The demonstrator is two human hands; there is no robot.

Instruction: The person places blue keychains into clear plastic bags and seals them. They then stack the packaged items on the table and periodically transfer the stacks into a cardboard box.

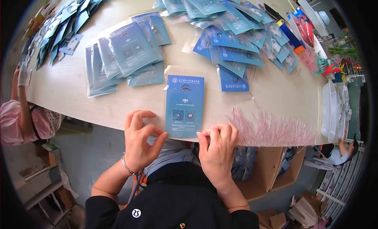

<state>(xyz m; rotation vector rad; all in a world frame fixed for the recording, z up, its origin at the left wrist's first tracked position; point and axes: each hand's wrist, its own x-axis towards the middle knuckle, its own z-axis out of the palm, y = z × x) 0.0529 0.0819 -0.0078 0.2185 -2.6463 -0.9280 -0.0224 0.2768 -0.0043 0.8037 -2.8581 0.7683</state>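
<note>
A blue printed card in a transparent zip bag lies upright before me at the table's near edge. My left hand pinches its lower left corner between thumb and index finger, the other fingers curled above. At the lower right corner, my right hand has its thumb and index finger closed on the bag's edge. Beyond it to the left lies an overlapping stack of bagged blue cards. Another loose heap of bagged cards spreads at the far right.
Pinkish-red strings fan along the table's near right edge. More blue cards pile up at far left. White trays stand on the right, cardboard boxes below the table. A person in pink works at left.
</note>
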